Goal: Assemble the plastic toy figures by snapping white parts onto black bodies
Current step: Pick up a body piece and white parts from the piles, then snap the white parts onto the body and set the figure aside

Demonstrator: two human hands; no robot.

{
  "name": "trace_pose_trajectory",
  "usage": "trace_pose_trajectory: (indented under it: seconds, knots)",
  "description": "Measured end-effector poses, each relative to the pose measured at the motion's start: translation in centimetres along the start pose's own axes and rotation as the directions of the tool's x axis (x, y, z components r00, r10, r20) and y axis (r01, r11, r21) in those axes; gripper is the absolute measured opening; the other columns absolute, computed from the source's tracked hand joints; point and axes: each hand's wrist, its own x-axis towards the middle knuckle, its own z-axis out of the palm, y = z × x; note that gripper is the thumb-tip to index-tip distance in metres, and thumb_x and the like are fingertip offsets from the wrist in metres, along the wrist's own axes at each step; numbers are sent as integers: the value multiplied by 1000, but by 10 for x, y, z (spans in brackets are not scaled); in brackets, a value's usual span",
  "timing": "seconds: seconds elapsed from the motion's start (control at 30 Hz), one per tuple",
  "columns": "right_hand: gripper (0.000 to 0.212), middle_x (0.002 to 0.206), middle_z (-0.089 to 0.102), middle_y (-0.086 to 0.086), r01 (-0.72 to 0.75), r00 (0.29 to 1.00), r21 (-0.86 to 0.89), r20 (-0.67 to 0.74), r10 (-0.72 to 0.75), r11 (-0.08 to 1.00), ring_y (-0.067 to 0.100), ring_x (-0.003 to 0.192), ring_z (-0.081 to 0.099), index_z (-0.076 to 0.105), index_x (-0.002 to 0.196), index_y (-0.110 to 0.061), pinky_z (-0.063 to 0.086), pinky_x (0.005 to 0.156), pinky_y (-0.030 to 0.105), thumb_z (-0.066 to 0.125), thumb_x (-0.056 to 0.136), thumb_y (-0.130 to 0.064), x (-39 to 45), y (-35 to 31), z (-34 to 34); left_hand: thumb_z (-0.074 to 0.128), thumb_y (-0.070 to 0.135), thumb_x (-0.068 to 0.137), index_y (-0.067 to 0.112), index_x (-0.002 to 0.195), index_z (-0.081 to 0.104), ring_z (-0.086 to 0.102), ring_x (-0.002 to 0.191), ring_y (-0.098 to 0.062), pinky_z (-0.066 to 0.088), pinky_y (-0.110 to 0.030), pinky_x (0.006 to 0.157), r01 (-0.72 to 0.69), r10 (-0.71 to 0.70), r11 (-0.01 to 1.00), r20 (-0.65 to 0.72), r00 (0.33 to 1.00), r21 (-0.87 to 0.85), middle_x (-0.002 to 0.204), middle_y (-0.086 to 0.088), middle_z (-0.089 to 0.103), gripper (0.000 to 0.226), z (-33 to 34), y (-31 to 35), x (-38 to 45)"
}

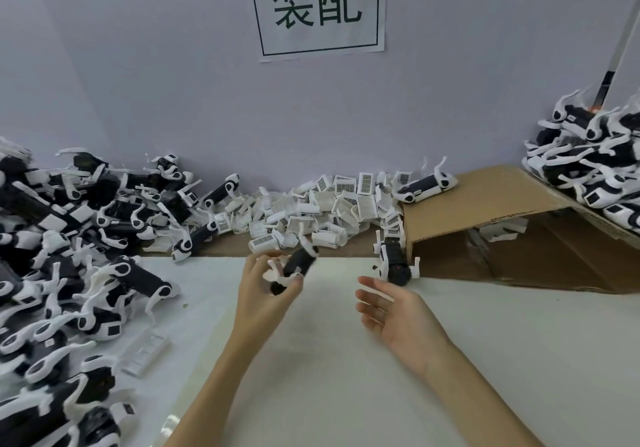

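White paper sign (316,8) on the wall reads 装配 in dark print. Left hand (266,294) grips a black toy body (298,263) above the white table (311,360), its long axis tilted up and away to the right. Right hand (394,318) hangs just beside it, fingers loosely spread, holding nothing.

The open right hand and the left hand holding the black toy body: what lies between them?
Nothing: the head view shows only bare white table between them.
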Motion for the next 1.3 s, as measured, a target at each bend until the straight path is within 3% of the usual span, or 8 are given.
trace_pose_trajectory:
  seconds: [0.17, 0.27, 0.37, 0.57, 0.73, 0.97, 1.13, 1.3]
  knots:
    - [55, 125, 69, 31, 18, 1000, 48, 23, -19, 999, 40, 111, 73, 61, 136, -9, 61, 91, 47, 76, 92, -38, -3, 2, 6, 78, 29, 81, 22, 89, 56, 73, 115, -40, 56, -52, 91, 172, -45, 910, 322, 946, -377, 143, 3, 66, 24, 16, 17, -13]
    - [62, 124, 71, 26, 14, 990, 4, 140, -14, 1000, 39, 115, 71, 65, 135, -5, 59, 98, 45, 71, 93, -49, -6, 1, 6, 75, 19, 84, 23, 94, 57, 65, 133, -38, 53, -54, 102, 264, -14, 831, 455, 891, -490, 148, -7, 63, 21, 19, 18, -16]
    - [62, 122, 72, 24, 20, 991, 23, 134, -23, 1000, 39, 114, 72, 65, 136, -10, 59, 94, 45, 75, 87, -47, -6, 1, 5, 76, 18, 81, 25, 100, 57, 65, 133, -38, 59, -41, 93, 326, -40, 761, 461, 887, -561, 146, -8, 62, 27, 20, 16, -14]
    - [67, 121, 72, 28, 53, 999, -12, 11, -53, 999, 38, 106, 75, 70, 124, -1, 63, 88, 42, 87, 78, -47, -3, 8, 9, 89, 38, 71, 40, 125, 62, 72, 122, -26, 56, -42, 102, 394, -220, 778, 375, 901, -489, 133, -3, 70, 60, 26, 16, -14]
    - [62, 121, 75, 19, 148, 989, 103, 11, -150, 984, 27, 113, 73, 69, 127, 1, 62, 87, 32, 83, 82, -39, -4, 7, 9, 84, 60, 80, 12, 146, 52, 77, 110, -29, 46, -48, 116, 495, -345, 785, 401, 848, -372, 123, -8, 77, 88, 33, 20, -21]
    - [62, 125, 74, 17, 171, 982, -116, 99, -160, 978, 33, 117, 71, 69, 131, -6, 60, 88, 31, 81, 84, -43, -9, 5, 6, 84, 56, 81, 8, 121, 75, 75, 94, -32, 60, -35, 87, 471, -292, 784, 430, 854, -404, 119, -15, 77, 64, 25, 18, -16]
    - [60, 119, 76, 12, 171, 984, -214, 83, -156, 962, 30, 110, 75, 69, 125, -23, 60, 80, 32, 86, 78, -55, -12, 1, 6, 79, 60, 85, 27, 115, 78, 77, 94, -34, 59, -33, 86, 370, -214, 846, 390, 895, -383, 115, -9, 78, 45, 23, 23, -18]
    - [64, 106, 78, 15, 196, 981, -254, 61, -186, 947, 33, 97, 77, 65, 130, -29, 60, 75, 31, 86, 75, -55, -14, -5, 2, 79, 76, 76, 26, 133, 65, 78, 95, -30, 56, -42, 72, 424, -288, 880, 467, 836, -216, 119, -3, 75, 77, 21, 29, -18]
